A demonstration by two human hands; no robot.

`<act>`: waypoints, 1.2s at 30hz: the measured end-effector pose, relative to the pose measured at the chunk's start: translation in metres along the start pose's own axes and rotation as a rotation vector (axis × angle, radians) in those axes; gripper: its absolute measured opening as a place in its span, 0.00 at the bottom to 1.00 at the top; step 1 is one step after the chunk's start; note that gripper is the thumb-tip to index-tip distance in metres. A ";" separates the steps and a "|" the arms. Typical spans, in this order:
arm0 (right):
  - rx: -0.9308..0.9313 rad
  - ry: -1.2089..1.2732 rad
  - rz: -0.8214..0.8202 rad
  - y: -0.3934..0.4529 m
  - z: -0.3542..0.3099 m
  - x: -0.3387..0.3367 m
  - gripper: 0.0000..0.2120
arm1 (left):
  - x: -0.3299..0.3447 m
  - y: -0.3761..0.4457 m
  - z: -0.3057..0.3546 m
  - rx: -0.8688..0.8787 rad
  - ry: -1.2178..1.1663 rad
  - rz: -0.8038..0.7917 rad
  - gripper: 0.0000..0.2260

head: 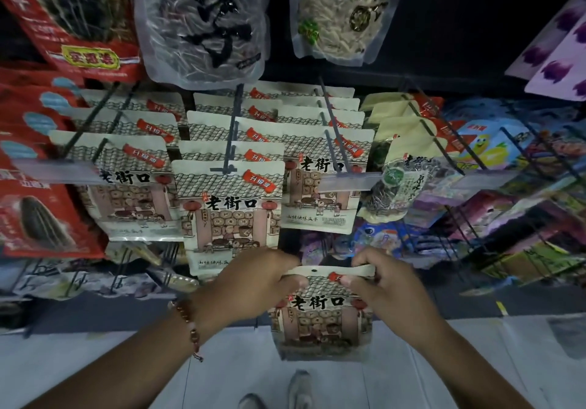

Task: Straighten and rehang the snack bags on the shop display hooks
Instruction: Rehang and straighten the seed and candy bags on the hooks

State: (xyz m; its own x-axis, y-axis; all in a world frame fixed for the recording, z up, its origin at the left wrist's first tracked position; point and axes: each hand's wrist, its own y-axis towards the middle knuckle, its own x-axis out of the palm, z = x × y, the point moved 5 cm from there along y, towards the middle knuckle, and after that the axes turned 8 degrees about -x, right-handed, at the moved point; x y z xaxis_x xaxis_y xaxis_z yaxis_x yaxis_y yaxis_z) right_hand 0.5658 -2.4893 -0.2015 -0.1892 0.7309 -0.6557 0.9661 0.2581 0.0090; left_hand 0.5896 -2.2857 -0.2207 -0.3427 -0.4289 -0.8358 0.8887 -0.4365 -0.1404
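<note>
A beige snack bag [320, 323] with black characters and a tiled-roof picture hangs upright in front of me, off the hooks. My left hand [257, 281] pinches its top left corner and my right hand [380, 285] pinches its top right corner. The hang hole shows at the middle of its top strip. Above, several rows of the same beige bags [228, 205] hang on dark metal display hooks [233, 129]. The middle hook's front bag hangs straight, just above my left hand.
Red seed bags [38, 212] hang at the left. Clear seed bags [203, 21] hang above. A dark seed bag [393, 186] and colourful snack packs [494, 193] fill the hooks at the right. Clear price-tag strips [348, 182] cap some hooks. Pale floor and my shoes [298, 389] lie below.
</note>
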 end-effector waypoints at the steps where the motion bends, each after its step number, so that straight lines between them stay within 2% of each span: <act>1: -0.008 0.005 -0.019 0.002 0.003 0.003 0.10 | 0.002 0.000 -0.002 -0.026 -0.007 -0.006 0.18; 9: -0.120 0.059 -0.148 0.041 0.001 0.039 0.09 | -0.011 -0.029 -0.023 -0.254 0.114 0.114 0.16; 12: -0.162 0.092 -0.185 0.061 -0.016 0.055 0.08 | -0.025 -0.047 -0.032 -0.342 0.127 0.190 0.10; 16: -0.237 0.088 -0.240 0.073 -0.049 0.078 0.09 | -0.044 -0.077 -0.051 -0.447 0.124 0.200 0.13; 20: -0.277 0.102 -0.307 0.082 -0.084 0.103 0.05 | -0.062 -0.106 -0.081 -0.487 0.161 0.239 0.13; 23: -0.304 0.129 -0.249 0.093 -0.116 0.121 0.04 | -0.073 -0.126 -0.107 -0.467 0.161 0.253 0.08; 27: -0.324 0.075 -0.138 0.118 -0.169 0.144 0.19 | -0.091 -0.150 -0.153 -0.446 0.198 0.237 0.12; 30: -0.391 0.004 -0.060 0.145 -0.206 0.159 0.25 | -0.110 -0.162 -0.188 -0.400 0.196 0.270 0.23; 33: -0.405 -0.145 0.010 0.173 -0.227 0.173 0.30 | -0.135 -0.167 -0.219 -0.361 0.155 0.335 0.13; 36: -0.342 -0.334 0.030 0.197 -0.236 0.181 0.36 | -0.157 -0.167 -0.234 -0.334 0.152 0.363 0.11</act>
State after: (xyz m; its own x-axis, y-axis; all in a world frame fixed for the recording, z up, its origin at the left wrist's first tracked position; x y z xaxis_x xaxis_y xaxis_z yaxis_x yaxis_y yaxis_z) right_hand 0.6804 -2.1568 -0.1407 -0.0413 0.5125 -0.8577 0.8463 0.4742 0.2427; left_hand 0.5666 -1.9601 -0.1903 0.0321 -0.3752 -0.9264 0.9995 0.0061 0.0322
